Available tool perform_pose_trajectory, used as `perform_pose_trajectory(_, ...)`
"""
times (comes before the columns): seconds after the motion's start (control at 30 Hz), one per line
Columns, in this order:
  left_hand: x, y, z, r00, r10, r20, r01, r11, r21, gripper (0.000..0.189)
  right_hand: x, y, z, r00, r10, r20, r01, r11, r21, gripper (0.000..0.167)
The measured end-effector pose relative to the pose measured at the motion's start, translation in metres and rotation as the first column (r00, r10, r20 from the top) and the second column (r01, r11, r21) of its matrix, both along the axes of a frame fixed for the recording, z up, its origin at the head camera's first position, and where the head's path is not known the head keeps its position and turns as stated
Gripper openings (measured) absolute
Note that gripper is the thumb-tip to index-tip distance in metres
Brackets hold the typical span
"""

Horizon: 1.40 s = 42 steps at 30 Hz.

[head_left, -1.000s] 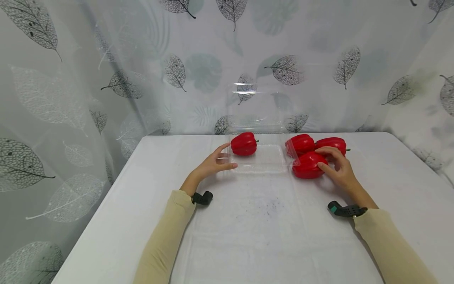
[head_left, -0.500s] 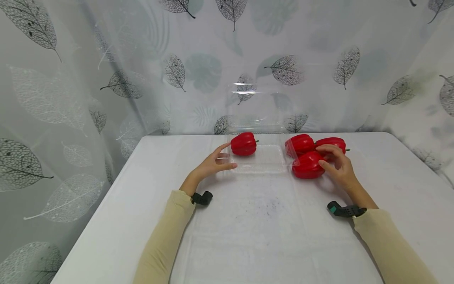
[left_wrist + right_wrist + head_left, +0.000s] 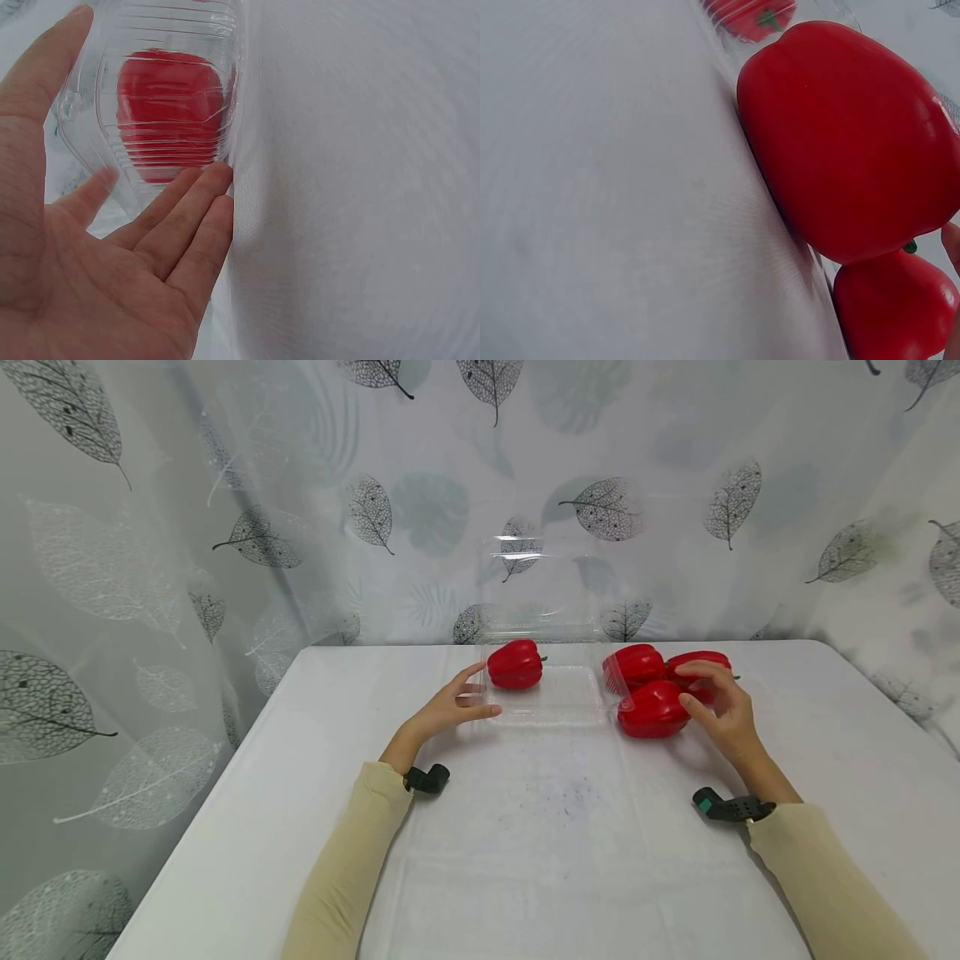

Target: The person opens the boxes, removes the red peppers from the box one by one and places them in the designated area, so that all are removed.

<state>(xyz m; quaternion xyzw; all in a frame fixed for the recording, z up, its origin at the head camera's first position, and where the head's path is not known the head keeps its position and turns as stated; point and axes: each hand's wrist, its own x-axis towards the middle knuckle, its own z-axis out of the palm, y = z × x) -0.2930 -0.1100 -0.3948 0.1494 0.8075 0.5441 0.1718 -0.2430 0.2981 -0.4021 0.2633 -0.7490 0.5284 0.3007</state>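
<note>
A clear plastic clamshell box (image 3: 573,687) sits near the table's back edge, its lid (image 3: 551,581) raised. One red bell pepper (image 3: 515,665) lies inside at the left. My left hand (image 3: 444,707) rests against the box's left side, thumb and fingers spread; the left wrist view shows the straight fingers (image 3: 180,236) by the ribbed wall. Right of the box, three more bell peppers are grouped: a front one (image 3: 651,710), a back left one (image 3: 633,663) and a back right one (image 3: 697,659). My right hand (image 3: 726,708), fingers loosely bent, is beside the front and back right peppers, gripping neither.
A white cloth (image 3: 555,827) covers the table. Behind its back edge hangs a leaf-patterned curtain (image 3: 420,435). Dark bands with small devices are on both wrists, the left band (image 3: 427,778) and the right band (image 3: 731,806).
My right hand has shifted slightly right, its thumb drawing away from the front bell pepper. The left hand, box and peppers stay in place.
</note>
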Motion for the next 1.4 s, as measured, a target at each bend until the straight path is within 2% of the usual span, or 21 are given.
perform_pose_trajectory(0.17,0.001,0.0,0.0,1.0,0.001,-0.002,-0.001,1.0,-0.003,0.086,-0.008,0.006,-0.007,1.0,-0.011,-0.006,0.011,1.0,-0.007,0.044)
perform_pose_trajectory(0.5,0.001,0.0,0.002,1.0,-0.01,0.013,0.01,1.0,-0.007,0.088,-0.009,0.002,-0.002,0.999,0.023,-0.033,-0.024,0.999,-0.036,0.043)
perform_pose_trajectory(0.63,0.001,0.001,0.003,1.0,-0.012,0.022,0.012,1.0,-0.011,0.089,0.0,-0.006,0.008,0.999,0.034,-0.042,-0.036,0.999,-0.038,0.042)
perform_pose_trajectory(0.67,0.004,0.001,0.007,0.999,-0.014,0.029,0.014,1.0,-0.013,0.089,0.004,-0.009,0.013,0.998,0.035,-0.043,-0.036,0.999,-0.036,0.041)
perform_pose_trajectory(0.77,0.003,0.001,0.005,1.0,-0.007,0.019,0.008,1.0,-0.012,0.088,0.011,-0.016,0.021,0.998,0.029,-0.049,-0.03,0.999,-0.028,0.04)
perform_pose_trajectory(0.87,0.004,0.001,0.005,1.0,0.001,0.014,-0.001,1.0,-0.011,0.087,0.005,-0.012,0.016,0.998,0.029,-0.053,-0.031,0.999,-0.032,0.041)
perform_pose_trajectory(0.9,0.001,0.0,0.0,1.0,0.006,0.006,-0.006,1.0,-0.009,0.087,0.002,-0.009,0.012,0.998,0.029,-0.053,-0.031,0.999,-0.032,0.042)
perform_pose_trajectory(1.0,0.001,0.0,0.0,1.0,0.008,0.006,-0.008,1.0,-0.005,0.087,-0.005,-0.004,0.005,0.998,0.036,-0.045,-0.037,0.999,-0.03,0.044)
perform_pose_trajectory(1.4,0.001,0.0,0.0,1.0,0.008,0.01,-0.009,1.0,0.015,0.087,-0.002,-0.007,0.008,0.999,0.04,-0.009,-0.04,0.999,0.011,0.044)
